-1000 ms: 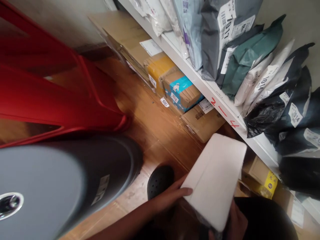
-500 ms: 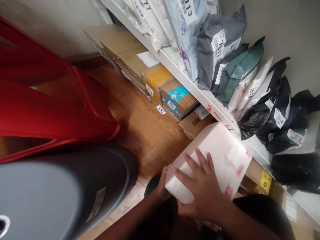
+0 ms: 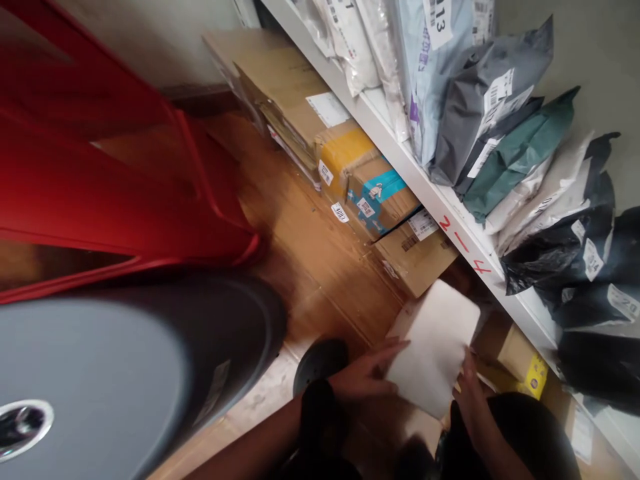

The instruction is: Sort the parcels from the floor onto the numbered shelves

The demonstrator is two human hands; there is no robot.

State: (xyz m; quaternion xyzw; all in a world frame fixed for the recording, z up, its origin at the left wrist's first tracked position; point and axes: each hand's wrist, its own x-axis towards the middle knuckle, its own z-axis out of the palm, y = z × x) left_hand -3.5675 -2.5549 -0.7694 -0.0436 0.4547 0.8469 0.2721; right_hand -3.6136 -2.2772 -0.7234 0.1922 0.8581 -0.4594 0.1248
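Observation:
A white box (image 3: 435, 347) is between my two hands, low by the front of the shelf, its plain narrow face turned up toward me. My left hand (image 3: 373, 370) grips its left side, fingers along the edge. On the right side, my right hand (image 3: 469, 383) presses with its fingers against the box edge; part of that hand is blurred. Just behind the white box lies a brown carton (image 3: 417, 257) on the floor under the shelf.
Cartons, including a blue-taped one (image 3: 383, 197) and a yellow-taped one (image 3: 345, 153), line the floor below the white shelf edge (image 3: 425, 193). Bagged parcels (image 3: 490, 100) stand on the shelf. Left are a red plastic stool-like thing (image 3: 125, 167) and a grey rounded bin (image 3: 100, 373).
The white box has been turned and lowered, so its narrow face shows. My right hand has moved from its top to its right side; my left hand now holds its left side.

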